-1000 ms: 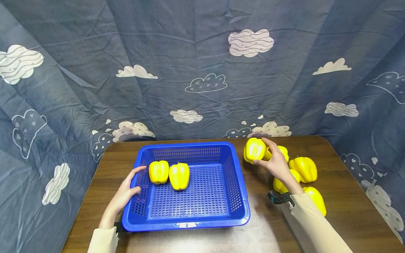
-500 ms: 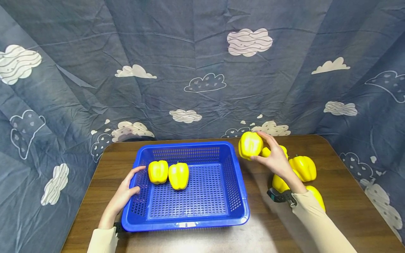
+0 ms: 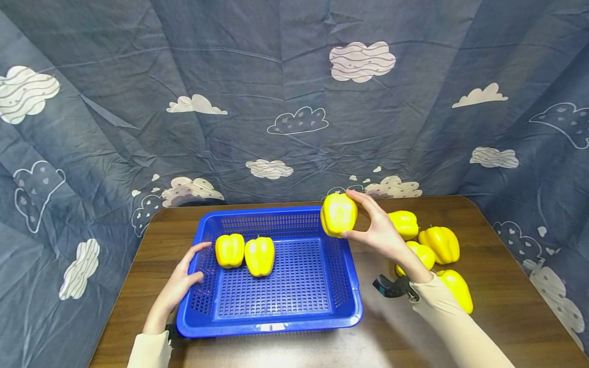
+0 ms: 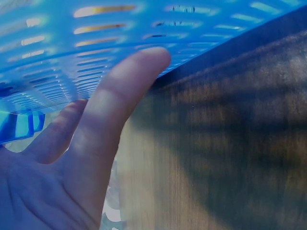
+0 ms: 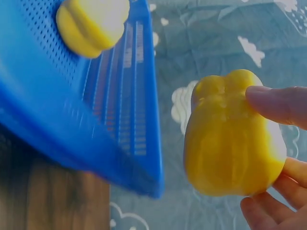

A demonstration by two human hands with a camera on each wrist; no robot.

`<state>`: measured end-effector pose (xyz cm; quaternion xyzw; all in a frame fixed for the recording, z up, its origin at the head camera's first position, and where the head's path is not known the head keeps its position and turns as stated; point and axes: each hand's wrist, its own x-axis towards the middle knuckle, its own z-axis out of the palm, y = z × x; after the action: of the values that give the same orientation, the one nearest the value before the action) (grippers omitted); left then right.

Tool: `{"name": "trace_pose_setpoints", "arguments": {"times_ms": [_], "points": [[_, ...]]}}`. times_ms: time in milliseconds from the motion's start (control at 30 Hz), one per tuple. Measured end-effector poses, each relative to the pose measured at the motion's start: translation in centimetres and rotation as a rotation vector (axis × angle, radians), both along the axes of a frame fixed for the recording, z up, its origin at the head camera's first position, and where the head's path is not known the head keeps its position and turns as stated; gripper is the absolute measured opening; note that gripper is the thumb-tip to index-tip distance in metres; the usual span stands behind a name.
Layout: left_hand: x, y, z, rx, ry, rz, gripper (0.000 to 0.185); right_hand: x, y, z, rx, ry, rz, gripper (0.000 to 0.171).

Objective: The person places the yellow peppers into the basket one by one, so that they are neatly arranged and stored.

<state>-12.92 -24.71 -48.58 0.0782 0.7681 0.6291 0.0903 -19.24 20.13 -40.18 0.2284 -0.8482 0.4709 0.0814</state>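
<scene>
Glossy smooth yellow pepper (image 3: 338,214), perforated shiny blue plastic basket (image 3: 276,324), dark wood-grain table (image 3: 506,306), creased cloth backdrop (image 3: 276,76).

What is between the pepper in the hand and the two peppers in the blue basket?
Only bare blue mesh floor of the basket lies between the held pepper and the two peppers, seen from the head view.

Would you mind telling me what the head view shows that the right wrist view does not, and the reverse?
Only the head view shows the left hand resting on the blue basket's rim, four loose peppers on the table, and both peppers inside the basket. Only the right wrist view shows the fingertips close up. Both show the right hand holding a yellow pepper by the basket.
</scene>
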Motion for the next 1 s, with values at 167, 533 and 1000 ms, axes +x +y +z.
{"name": "trace_pose_setpoints", "arguments": {"times_ms": [167, 533, 1000], "points": [[-0.1, 0.0, -0.1, 0.025, 0.007, -0.012, 0.072, 0.1, -1.4, 0.1, -0.004, -0.015, 0.049, 0.088], [0.0, 0.1, -0.1, 0.020, -0.001, 0.000, 0.072, 0.1, -4.3, 0.0, -0.012, -0.041, 0.118, 0.086], [-0.1, -0.1, -0.2, 0.009, 0.004, 0.004, 0.072, -0.1, -7.5, -1.5, -0.005, -0.069, 0.163, 0.085]]}}
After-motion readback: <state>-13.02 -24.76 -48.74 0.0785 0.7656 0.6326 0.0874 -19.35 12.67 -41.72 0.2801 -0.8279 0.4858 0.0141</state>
